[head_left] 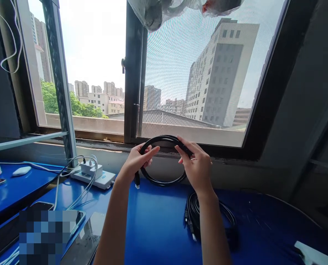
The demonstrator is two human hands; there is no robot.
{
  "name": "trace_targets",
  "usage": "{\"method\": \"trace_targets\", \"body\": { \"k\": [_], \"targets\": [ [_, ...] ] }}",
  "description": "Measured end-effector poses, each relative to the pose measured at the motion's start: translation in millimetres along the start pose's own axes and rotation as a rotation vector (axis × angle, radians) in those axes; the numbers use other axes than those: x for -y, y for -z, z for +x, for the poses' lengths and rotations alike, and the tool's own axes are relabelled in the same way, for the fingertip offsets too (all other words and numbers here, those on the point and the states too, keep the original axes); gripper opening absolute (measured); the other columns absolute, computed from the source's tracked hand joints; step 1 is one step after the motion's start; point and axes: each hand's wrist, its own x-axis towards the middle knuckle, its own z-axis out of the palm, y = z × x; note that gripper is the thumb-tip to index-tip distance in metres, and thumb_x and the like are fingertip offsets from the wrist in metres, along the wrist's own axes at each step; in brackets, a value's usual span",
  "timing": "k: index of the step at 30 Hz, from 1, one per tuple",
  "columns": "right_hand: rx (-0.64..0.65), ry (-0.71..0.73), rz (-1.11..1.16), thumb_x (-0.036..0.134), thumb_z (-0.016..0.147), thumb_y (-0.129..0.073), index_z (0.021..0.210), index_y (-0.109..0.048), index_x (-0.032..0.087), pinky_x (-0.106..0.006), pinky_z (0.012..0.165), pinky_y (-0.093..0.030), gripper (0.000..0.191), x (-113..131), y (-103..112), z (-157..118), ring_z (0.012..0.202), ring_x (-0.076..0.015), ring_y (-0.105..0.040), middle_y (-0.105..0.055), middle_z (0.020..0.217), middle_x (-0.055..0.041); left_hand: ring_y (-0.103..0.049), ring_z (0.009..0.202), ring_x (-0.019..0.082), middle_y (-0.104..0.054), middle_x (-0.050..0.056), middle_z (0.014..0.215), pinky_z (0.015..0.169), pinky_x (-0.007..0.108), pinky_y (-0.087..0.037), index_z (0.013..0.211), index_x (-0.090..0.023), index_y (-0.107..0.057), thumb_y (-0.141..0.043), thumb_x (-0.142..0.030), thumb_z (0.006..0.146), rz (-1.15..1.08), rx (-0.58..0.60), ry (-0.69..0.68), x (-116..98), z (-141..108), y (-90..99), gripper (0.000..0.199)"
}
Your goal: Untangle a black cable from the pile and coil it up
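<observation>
A black cable (164,183), wound into a loop, is held up between my two hands above the blue table. My left hand (138,159) grips the loop's left side, thumb stretched toward the middle. Below that hand hangs a cable end with a silver-coloured plug (137,181). On the loop's upper right, my right hand (196,159) is closed with the cable between thumb and fingers. Under my right forearm lies a pile of coiled black cables (193,206) with plugs at its left side; the forearm hides part of it.
A white power strip (104,179) with adapters and cords sits left on the blue table (155,221). Phones (88,235) lie at the lower left, one area blurred out. A white mouse (21,170) is farther left. A white object (315,254) lies lower right. A window stands behind.
</observation>
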Motion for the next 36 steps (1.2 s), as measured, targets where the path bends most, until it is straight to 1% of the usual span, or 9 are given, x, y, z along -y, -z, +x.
{"method": "trace_targets", "body": {
  "k": [3, 6, 8, 10, 13, 19, 27, 32, 36],
  "targets": [
    [-0.08, 0.099, -0.049, 0.039, 0.09, -0.051, 0.113, -0.066, 0.027, -0.021, 0.051, -0.041, 0.031, 5, 3, 1, 0.052, -0.0079, -0.056, -0.067, 0.087, -0.0005, -0.052, 0.056, 0.01, -0.053, -0.004, 0.056, 0.056, 0.022, -0.04, 0.071, -0.019, -0.048, -0.066, -0.056, 0.059, 0.087, 0.066, -0.007, 4, 1, 2.9, 0.042],
    [-0.171, 0.177, -0.102, 0.036, 0.091, -0.051, 0.112, -0.067, 0.028, -0.021, 0.051, -0.04, 0.028, 11, 5, 1, 0.056, -0.0083, -0.056, -0.066, 0.084, 0.0001, -0.059, 0.073, 0.014, -0.063, 0.0, 0.074, 0.07, 0.027, -0.045, 0.081, -0.018, -0.056, -0.062, -0.056, 0.064, 0.176, 0.168, 0.029, 12, 2, 5.1, 0.042],
    [-0.232, 0.209, -0.128, 0.034, 0.09, -0.052, 0.113, -0.066, 0.03, -0.021, 0.052, -0.04, 0.027, 14, 6, 1, 0.057, -0.0081, -0.056, -0.065, 0.082, 0.0007, -0.061, 0.073, 0.015, -0.064, 0.001, 0.077, 0.069, 0.027, -0.045, 0.083, -0.017, -0.058, -0.059, -0.055, 0.068, 0.235, 0.222, 0.101, 17, 2, 5.0, 0.041],
    [-0.262, 0.217, -0.131, 0.034, 0.09, -0.052, 0.115, -0.065, 0.03, -0.02, 0.053, -0.04, 0.028, 15, 7, 0, 0.057, -0.0081, -0.056, -0.065, 0.082, 0.0008, -0.061, 0.067, 0.015, -0.064, 0.001, 0.069, 0.065, 0.026, -0.044, 0.081, -0.016, -0.059, -0.055, -0.054, 0.073, 0.266, 0.268, 0.193, 19, 2, 3.1, 0.039],
    [-0.25, 0.192, -0.09, 0.037, 0.09, -0.051, 0.115, -0.065, 0.029, -0.02, 0.053, -0.042, 0.03, 13, 7, 1, 0.058, -0.0087, -0.057, -0.064, 0.083, 0.0, -0.063, 0.061, 0.015, -0.064, 0.001, 0.061, 0.061, 0.025, -0.043, 0.075, -0.015, -0.059, -0.049, -0.05, 0.08, 0.235, 0.308, 0.267, 17, 1, -0.9, 0.037],
    [-0.201, 0.059, 0.017, 0.047, 0.087, -0.052, 0.115, -0.065, 0.024, -0.023, 0.054, -0.046, 0.039, 1, 4, 2, 0.06, -0.011, -0.06, -0.065, 0.088, -0.003, -0.061, 0.051, 0.013, -0.061, 0.002, 0.049, 0.053, 0.022, -0.041, 0.064, -0.013, -0.058, -0.048, -0.039, 0.085, 0.172, 0.18, 0.299, 17, 5, -4.0, 0.035],
    [-0.162, -0.008, 0.053, 0.05, 0.086, -0.05, 0.112, -0.066, 0.025, -0.027, 0.057, -0.05, 0.04, -1, -1, 1, 0.064, -0.0141, -0.062, -0.065, 0.092, -0.0043, -0.059, 0.042, 0.012, -0.055, -0.004, 0.041, 0.044, 0.018, -0.04, 0.078, -0.017, -0.049, -0.05, -0.024, 0.086, 0.099, 0.024, 0.334, 15, 5, -9.7, 0.011],
    [-0.156, -0.041, 0.086, 0.049, 0.085, -0.051, 0.112, -0.066, 0.025, -0.027, 0.058, -0.05, 0.039, -3, -2, 1, 0.066, -0.0148, -0.063, -0.066, 0.098, -0.0058, -0.054, 0.038, 0.01, -0.05, -0.007, 0.04, 0.044, 0.018, -0.043, 0.08, -0.017, -0.048, -0.046, -0.018, 0.087, 0.109, -0.05, 0.338, 10, 4, -15.2, 0.008],
    [-0.135, -0.074, 0.138, 0.046, 0.084, -0.054, 0.113, -0.065, 0.023, -0.027, 0.055, -0.049, 0.039, -6, -4, 2, 0.06, -0.0133, -0.062, -0.067, 0.105, -0.0073, -0.049, 0.035, 0.007, -0.045, -0.009, 0.042, 0.043, 0.018, -0.043, 0.083, -0.016, -0.051, -0.045, -0.016, 0.087, 0.132, -0.106, 0.317, 9, 5, -16.1, 0.007]
  ]
}}
